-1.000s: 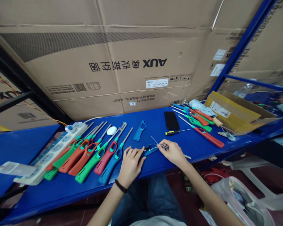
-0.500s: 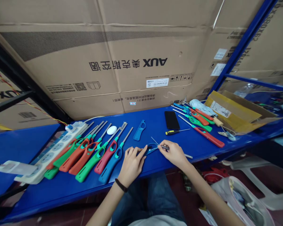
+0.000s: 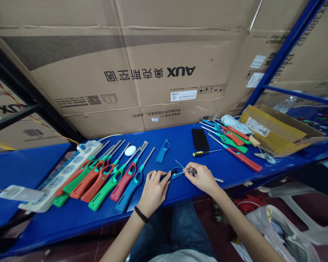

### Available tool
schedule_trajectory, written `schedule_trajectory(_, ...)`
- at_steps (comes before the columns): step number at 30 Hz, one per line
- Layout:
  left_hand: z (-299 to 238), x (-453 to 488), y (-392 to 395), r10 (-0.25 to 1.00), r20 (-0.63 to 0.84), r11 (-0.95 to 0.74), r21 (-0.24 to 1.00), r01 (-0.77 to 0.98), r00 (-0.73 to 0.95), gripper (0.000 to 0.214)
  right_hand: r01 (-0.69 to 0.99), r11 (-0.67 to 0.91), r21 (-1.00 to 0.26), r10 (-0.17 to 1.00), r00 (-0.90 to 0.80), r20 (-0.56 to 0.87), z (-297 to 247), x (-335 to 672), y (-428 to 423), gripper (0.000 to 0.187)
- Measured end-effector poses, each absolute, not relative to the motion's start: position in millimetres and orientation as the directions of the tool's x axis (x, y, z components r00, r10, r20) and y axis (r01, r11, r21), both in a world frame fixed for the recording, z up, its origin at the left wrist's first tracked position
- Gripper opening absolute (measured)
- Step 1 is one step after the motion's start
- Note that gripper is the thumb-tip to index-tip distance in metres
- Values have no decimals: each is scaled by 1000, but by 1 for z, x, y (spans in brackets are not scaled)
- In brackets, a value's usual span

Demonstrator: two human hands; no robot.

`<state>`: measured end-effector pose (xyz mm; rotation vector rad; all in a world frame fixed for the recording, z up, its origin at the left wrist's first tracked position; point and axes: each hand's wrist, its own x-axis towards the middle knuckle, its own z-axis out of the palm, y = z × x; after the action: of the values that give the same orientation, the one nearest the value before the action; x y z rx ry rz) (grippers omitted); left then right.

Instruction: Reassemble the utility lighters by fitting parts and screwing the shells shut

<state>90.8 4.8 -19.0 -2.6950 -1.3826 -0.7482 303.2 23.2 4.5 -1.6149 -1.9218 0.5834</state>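
Observation:
Near the front edge of the bench, my left hand [image 3: 156,186] is closed with thumb and fingertips on a blue lighter casing [image 3: 177,174], the handle half of a long-necked gas lighter. Its inside is too small to make out, and my fingers cover its left part. My right hand [image 3: 200,177] pinches a thin screwdriver [image 3: 191,171] with a dark handle, its shaft pointing up and left over the casing. From under that hand a metal tube end [image 3: 219,180] sticks out to the right. A matching blue casing half [image 3: 162,150] lies just beyond my hands.
Several coloured gas lighters [image 3: 105,191] lie in a row at left beside a white power strip [image 3: 68,171]. Behind my right hand are a black phone [image 3: 200,139] and a yellow-black screwdriver [image 3: 200,153]. More lighters [image 3: 242,159] and an open carton [image 3: 276,127] lie at right.
My left thumb and fingers have shifted slightly at the casing. The right hand keeps the screwdriver in nearly the same place; the view has moved a little.

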Motion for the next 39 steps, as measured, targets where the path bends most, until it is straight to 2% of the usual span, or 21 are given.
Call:
schedule_trajectory(10, -31, 88, 8, 791, 416, -579, 275, 768, 448, 45, 665, 204, -719, 976, -199, 94, 2, 299, 24, 19)
schedule_trajectory(14, -21, 86, 11, 813, 328, -576, 337, 744, 481, 45, 660, 213, -720, 973, -210, 96, -2, 302, 23, 16)
schedule_trajectory(19, -5, 84, 25, 782, 209, -619, 380, 688, 587, 49, 692, 208, -691, 977, -179, 114, -5, 304, 25, 20)
schedule_trajectory(24, -11, 87, 27, 794, 268, -606, 424, 673, 546, 41, 736, 183, -652, 981, -180, 71, -2, 301, 30, 29)
schedule_trajectory(26, -15, 89, 24, 807, 284, -589, 444, 675, 517, 40, 753, 166, -637, 982, -186, 37, -1, 298, 31, 28)
schedule_trajectory(31, -19, 90, 21, 821, 325, -570, 477, 669, 469, 42, 761, 81, -643, 997, -60, 56, 0, 293, 32, 23)
schedule_trajectory(39, -23, 91, 21, 809, 375, -587, 469, 660, 453, 38, 768, 60, -638, 997, -73, 5, 3, 294, 37, 21)
